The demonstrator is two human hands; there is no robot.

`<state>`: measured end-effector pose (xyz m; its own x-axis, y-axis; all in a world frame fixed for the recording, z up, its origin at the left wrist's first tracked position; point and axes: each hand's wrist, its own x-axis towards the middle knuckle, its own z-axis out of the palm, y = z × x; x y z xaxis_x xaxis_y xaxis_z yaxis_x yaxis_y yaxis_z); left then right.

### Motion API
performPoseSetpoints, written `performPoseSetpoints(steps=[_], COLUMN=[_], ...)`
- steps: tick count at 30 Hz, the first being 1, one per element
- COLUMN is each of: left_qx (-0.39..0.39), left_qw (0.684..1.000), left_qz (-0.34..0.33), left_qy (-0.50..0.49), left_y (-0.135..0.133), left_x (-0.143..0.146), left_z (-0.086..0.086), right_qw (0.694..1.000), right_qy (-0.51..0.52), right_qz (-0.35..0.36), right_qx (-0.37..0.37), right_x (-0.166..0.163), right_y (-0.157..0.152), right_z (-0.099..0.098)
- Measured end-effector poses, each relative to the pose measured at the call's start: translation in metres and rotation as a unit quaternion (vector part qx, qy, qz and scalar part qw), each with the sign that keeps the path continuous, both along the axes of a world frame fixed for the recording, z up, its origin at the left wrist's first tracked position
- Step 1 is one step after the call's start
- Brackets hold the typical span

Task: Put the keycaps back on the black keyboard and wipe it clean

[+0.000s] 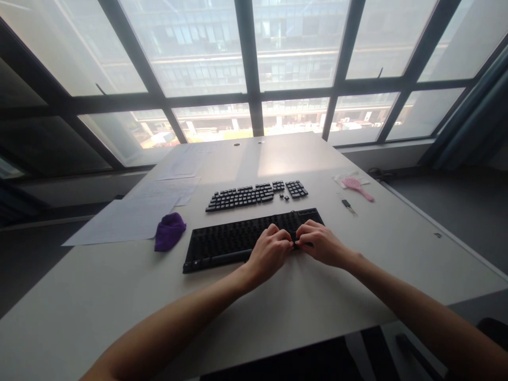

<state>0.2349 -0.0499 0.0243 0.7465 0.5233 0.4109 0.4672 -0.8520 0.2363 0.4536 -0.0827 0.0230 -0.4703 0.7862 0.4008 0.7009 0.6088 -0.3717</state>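
Note:
A black keyboard (226, 238) lies at a slant before me, most of its keycaps off; a long space bar (230, 257) and a few keys remain along its front row. My left hand (272, 247) is closed over its right part, fingertips pinched near the front edge. Close beside it, my right hand (320, 243) is closed too, its fingertips almost meeting the left ones. Whatever small dark thing sits between them is mostly hidden. Behind the keyboard, loose black keycaps (242, 197) are laid out in keyboard order, two of them (284, 197) slightly apart.
Left of the keyboard lies a crumpled purple cloth (170, 232), with white paper sheets (127, 217) beyond it. On the right are a pink brush (357, 188) on clear plastic wrapping and a small wire keycap puller (348, 206). The white table (278, 159) reaches toward large windows.

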Motion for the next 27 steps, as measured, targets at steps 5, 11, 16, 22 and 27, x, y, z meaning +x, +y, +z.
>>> performPoseSetpoints(steps=[5,11,16,22,27], left_qx=[0.005,-0.02,-0.092,-0.06,-0.073], left_qw=[1.0,1.0,0.994,0.988,0.976], left_qz=[0.007,0.005,0.013,0.101,0.205], left_qy=[0.007,-0.007,-0.061,-0.104,0.018], left_y=[-0.002,-0.001,0.007,0.071,0.144], left_x=[0.002,0.002,0.0,-0.002,0.026], left_z=[0.001,-0.002,0.002,0.035,0.045], right_qw=[1.0,0.999,0.995,0.985,0.989], right_qy=[0.022,0.045,0.094,0.145,0.02], right_qz=[0.003,0.0,0.003,-0.083,-0.139], right_qx=[-0.005,-0.012,-0.021,0.033,0.04], right_x=[0.001,-0.001,-0.001,0.015,0.023], right_y=[0.0,0.001,0.001,0.045,0.123], right_z=[-0.003,-0.006,-0.002,0.013,0.02])
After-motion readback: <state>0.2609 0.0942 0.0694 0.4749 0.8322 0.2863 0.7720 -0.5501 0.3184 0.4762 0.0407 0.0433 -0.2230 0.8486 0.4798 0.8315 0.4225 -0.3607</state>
